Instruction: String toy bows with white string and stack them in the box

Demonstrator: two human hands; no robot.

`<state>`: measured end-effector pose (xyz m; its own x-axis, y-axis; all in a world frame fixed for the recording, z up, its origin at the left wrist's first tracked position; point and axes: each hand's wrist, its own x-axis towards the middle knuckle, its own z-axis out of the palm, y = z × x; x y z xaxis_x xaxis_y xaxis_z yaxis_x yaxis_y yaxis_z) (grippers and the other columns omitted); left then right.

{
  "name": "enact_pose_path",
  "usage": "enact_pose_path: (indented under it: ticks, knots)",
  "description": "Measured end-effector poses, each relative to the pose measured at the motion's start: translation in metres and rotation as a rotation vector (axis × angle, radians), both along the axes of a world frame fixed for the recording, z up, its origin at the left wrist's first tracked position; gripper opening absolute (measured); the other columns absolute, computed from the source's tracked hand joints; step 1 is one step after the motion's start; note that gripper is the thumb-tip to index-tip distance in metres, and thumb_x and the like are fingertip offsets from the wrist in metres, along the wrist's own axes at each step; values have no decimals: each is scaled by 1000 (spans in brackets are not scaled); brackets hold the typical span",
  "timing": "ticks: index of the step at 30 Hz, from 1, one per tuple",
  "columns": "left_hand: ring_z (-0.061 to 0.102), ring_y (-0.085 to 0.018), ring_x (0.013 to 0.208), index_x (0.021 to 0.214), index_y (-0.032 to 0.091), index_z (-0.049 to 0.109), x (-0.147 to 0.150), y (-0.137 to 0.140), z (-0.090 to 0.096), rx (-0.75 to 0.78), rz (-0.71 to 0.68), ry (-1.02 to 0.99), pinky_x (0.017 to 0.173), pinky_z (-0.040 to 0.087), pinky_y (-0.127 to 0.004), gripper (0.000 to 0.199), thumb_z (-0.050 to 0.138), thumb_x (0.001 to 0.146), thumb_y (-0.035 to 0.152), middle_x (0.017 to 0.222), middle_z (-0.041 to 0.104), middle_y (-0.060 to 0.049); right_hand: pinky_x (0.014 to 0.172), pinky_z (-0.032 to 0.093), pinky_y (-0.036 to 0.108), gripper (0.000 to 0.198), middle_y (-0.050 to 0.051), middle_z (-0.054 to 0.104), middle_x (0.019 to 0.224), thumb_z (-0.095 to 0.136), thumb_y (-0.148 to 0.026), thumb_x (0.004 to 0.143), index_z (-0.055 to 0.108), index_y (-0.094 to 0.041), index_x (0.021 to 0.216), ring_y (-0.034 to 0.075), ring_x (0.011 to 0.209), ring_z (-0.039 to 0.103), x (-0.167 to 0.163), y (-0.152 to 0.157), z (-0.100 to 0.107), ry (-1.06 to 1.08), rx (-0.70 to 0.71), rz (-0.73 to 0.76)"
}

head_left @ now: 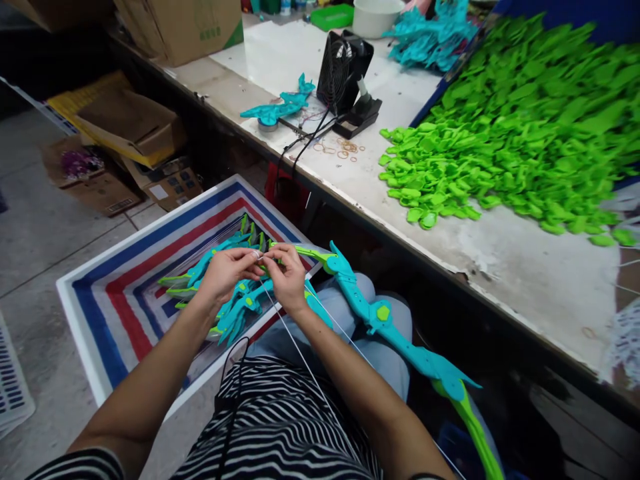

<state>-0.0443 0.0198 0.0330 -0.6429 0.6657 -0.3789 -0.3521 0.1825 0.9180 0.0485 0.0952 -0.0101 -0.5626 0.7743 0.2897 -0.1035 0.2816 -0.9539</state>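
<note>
A turquoise and lime-green toy bow (383, 327) lies across my lap, its far limb reaching up to my hands. A white string (295, 341) runs from my fingers back along my body toward the bow's near end. My left hand (227, 272) pinches the string close to the limb tip. Beside it, my right hand (287, 275) is closed at the same spot, thumb and finger pressed on the string. The exact loop or knot between the fingertips is too small to make out. Under my hands, more turquoise and green bows (240, 310) lie in a tray.
The white-rimmed tray (85, 337) has a striped lining. On the worktable (530, 267) are a heap of green plastic parts (520, 127), a black fan (340, 70), rubber bands (350, 147) and turquoise parts (280, 107). Cardboard boxes (130, 123) stand at the left.
</note>
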Motion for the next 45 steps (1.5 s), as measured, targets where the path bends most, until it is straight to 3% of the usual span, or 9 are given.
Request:
enact_pose_path:
  ticks: [5,12,15,20,24,28,33,40,45]
  knots:
    - [59,-13,48,62,11,67,-2,-1,2,-13,-81,8,48,51,-24,32,82,50,37,52,63,-4,83,49,32,16,6,58,89,52,-21,86,66,-20,78,17,89,57,-3,0,2,21,81,-12]
    - [56,-11,45,57,13,60,5,6,3,-11,82,-56,43,46,-21,22,75,52,28,50,60,-1,82,51,29,21,7,62,100,51,-23,88,67,-22,101,15,92,60,1,5,3,39,127,139]
    - [58,-12,48,54,13,59,3,6,5,25,78,-134,48,50,-24,16,70,52,24,51,60,-1,79,51,30,16,5,64,92,55,-28,88,69,-23,93,15,86,61,0,10,3,28,223,141]
    - [62,-14,57,59,11,68,-6,-2,7,57,-66,-174,59,55,-27,14,72,48,18,62,67,-4,75,50,31,15,4,65,81,53,-27,89,65,-22,82,16,81,61,0,18,4,42,324,184]
    - [61,-13,53,63,13,70,-7,-5,9,7,-155,-40,54,51,-24,18,76,49,20,58,66,-3,76,49,30,17,4,63,80,49,-27,89,61,-21,78,16,78,59,3,17,5,-19,348,195]
    - [50,-9,42,62,15,67,-4,-3,10,-54,-176,195,42,39,-20,16,76,53,25,50,59,2,72,48,28,17,3,63,78,50,-27,87,59,-20,75,15,75,59,6,18,5,-88,221,160]
    - [53,-12,55,59,16,69,0,-6,3,-94,-202,424,51,39,-21,17,70,63,33,55,63,0,71,48,27,18,3,63,75,50,-29,86,60,-19,74,15,72,59,11,17,1,-103,107,191]
    - [46,-12,51,60,19,69,-3,-21,-5,-139,-357,617,49,32,-22,23,59,71,36,50,56,3,75,47,29,20,5,63,80,45,-28,91,58,-21,78,16,78,58,12,8,-9,-94,295,212]
    - [38,-10,45,52,18,62,-3,-29,-4,-200,-413,681,47,28,-22,29,53,75,34,43,45,4,73,47,29,20,4,61,78,43,-28,92,55,-21,77,16,75,57,17,1,-16,-128,343,254]
